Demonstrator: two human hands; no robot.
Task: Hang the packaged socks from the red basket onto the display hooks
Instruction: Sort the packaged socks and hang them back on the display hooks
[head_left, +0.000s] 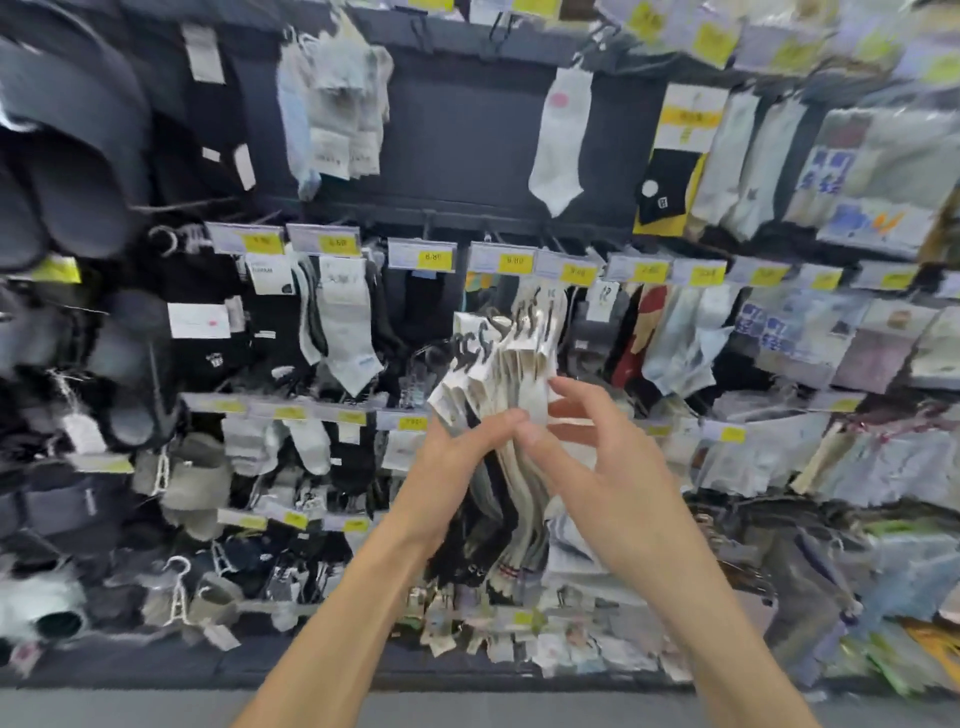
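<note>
dark display wall (467, 140) packed with hanging socks and yellow price tags (514, 263), slippers (67, 171) upper left. frame centre: left hand (457, 457) grips a fanned bundle of packaged socks (506, 374), fingers curled round its middle, black hangers on top. right hand (597, 467) just beside it, fingers spread, thumb and fingertips touching the bundle's right edge. red basket out of view.

Left grip (460, 454) curled tight, right grip (602, 467) loosely spread, both raised
</note>
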